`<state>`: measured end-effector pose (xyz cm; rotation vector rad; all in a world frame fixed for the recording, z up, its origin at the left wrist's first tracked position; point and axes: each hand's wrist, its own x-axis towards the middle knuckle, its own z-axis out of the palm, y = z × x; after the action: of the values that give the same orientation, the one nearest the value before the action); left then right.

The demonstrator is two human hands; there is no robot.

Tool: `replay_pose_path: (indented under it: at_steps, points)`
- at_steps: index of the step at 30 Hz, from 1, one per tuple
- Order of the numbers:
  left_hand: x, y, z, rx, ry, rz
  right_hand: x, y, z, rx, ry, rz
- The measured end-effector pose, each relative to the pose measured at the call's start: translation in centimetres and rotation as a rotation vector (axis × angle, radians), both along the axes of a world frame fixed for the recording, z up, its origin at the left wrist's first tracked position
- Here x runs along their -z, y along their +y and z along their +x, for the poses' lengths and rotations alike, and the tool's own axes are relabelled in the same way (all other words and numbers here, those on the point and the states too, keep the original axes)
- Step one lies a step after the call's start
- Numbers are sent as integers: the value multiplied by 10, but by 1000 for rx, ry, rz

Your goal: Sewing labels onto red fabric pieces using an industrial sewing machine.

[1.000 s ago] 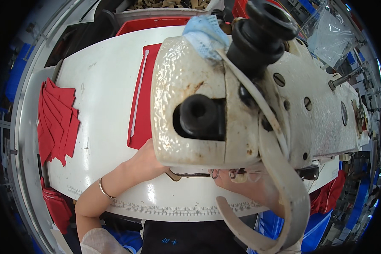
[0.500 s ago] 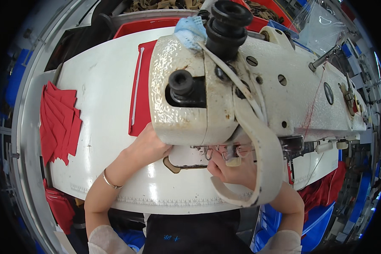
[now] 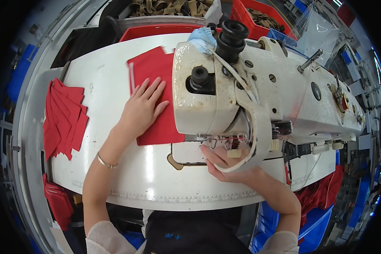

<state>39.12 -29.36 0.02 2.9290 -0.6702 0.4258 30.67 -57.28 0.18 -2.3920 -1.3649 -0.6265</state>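
Note:
My left hand (image 3: 144, 106) lies flat on a red fabric piece (image 3: 163, 133), fingers spread. A narrow pale strip (image 3: 132, 78) runs along the fabric's left edge. The cloth lies on the white machine table, and its right part passes out of sight behind the white sewing machine head (image 3: 199, 101). Beside the needle area is my right hand (image 3: 228, 163), fingers stretched leftward, the thumb apart below them. A curved white guard (image 3: 261, 139) and the presser parts partly cover that hand. Nothing shows in its grasp.
A fanned stack of red fabric pieces (image 3: 65, 118) lies at the table's left. More red cloth hangs below the left edge and over a blue bin (image 3: 317, 224) at the right. Behind stand red bins (image 3: 260, 27) with brownish pieces. A ruler scale runs along the front edge.
My left hand has moved from beside the machine head up onto the cloth and spread flat. The red fabric has shifted toward me and tilted. My right hand remains by the needle, its fingers straighter.

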Motion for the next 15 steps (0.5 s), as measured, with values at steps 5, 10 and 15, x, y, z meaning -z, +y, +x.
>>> replay_pose_path:
  at_steps: [5,10,15]
  points:
    - [4,-22,-132,-448,-100,665,-12,14,-27,-263,327,-53]
    - [-31,-22,-109,-1,0,63,-4,26,-53,-254,322,-89]
    - [-20,-27,-63,245,506,-442,-3,25,-46,-280,137,-104]
